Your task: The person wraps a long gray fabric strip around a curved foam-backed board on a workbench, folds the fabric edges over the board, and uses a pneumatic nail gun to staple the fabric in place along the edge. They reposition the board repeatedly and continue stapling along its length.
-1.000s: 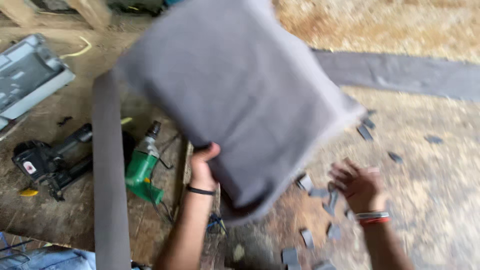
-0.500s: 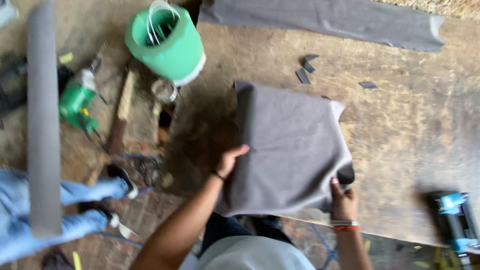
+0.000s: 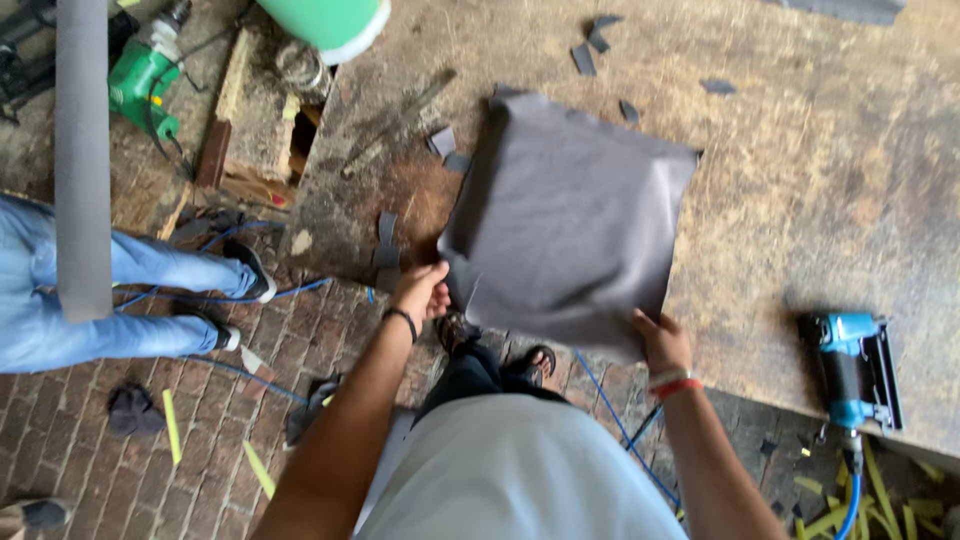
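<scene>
thing: grey fabric-covered square pad (image 3: 570, 220), lies flat on the wooden surface (image 3: 800, 180), near edge overhanging
left hand (image 3: 420, 290): fingers pinch the near-left corner fabric
right hand (image 3: 660, 340): closed on the near-right corner
handling: likely light; cover soft, core seems stiff; best held by corners
nearby: blue staple gun (image 3: 850, 370) right, fabric scraps (image 3: 445, 150)

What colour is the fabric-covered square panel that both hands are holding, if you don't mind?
Plain dark grey panel, no pattern; the head view shows it.
</scene>
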### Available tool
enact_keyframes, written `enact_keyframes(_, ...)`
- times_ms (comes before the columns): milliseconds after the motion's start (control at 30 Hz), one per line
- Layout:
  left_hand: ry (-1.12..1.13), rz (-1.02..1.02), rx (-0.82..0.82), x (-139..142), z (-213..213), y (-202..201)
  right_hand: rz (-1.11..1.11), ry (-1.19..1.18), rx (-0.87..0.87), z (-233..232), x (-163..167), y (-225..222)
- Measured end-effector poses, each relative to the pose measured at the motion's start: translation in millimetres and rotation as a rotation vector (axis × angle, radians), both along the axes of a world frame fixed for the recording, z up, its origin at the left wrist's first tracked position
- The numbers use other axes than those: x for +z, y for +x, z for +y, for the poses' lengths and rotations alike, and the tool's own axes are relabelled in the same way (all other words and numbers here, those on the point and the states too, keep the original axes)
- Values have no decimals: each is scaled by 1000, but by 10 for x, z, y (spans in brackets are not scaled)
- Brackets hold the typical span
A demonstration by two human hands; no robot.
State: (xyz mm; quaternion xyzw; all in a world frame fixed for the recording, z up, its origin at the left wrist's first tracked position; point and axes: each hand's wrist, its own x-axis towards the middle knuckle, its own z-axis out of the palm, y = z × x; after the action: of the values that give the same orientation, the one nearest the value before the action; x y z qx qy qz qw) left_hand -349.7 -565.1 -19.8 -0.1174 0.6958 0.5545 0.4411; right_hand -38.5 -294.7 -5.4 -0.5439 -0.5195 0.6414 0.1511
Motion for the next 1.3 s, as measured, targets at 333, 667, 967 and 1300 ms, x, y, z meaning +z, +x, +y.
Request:
enact_keyframes(333,-379,282,-50,306,102,114,-282,-207,134,-208,104,143)
enact_keyframes(667,96,235,22,-70,6,-23,281,-245,-4,-228,7,290)
enact_keyframes(967,-99,76,-19,-268,49,-180,-59,-271,36,-159,-91,294)
enact_keyframes(1300,68,252,-295,-190,1646,-1329,146,-198,-359,1166,262,-920)
